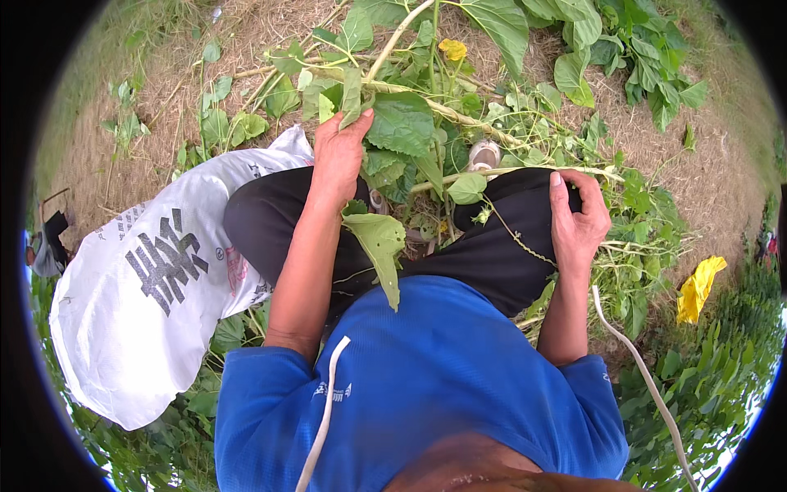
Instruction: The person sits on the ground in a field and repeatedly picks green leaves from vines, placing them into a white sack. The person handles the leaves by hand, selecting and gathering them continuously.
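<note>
My left hand [344, 138] pinches a green leaf [351, 98] between thumb and fingers, in front of my left knee. Large leaves [403, 123] and a pale thick stem [458, 115] lie just beyond and to the right of it. My right hand [579, 209] rests on my right knee, its thumb and fingers apart, with nothing seen in it. A thin tendril with a small green bud [482, 215] hangs across the black trousers beside that hand. A pale holed leaf [378, 240] lies by my left forearm.
A white woven plastic sack [154, 270] with printing leans against my left leg. Cut vines [645, 227] lie on dry straw to the right, near a yellow crumpled thing [699, 289]. More leafy plants [652, 67] are at the upper right. A shoe [484, 155] shows between the stems.
</note>
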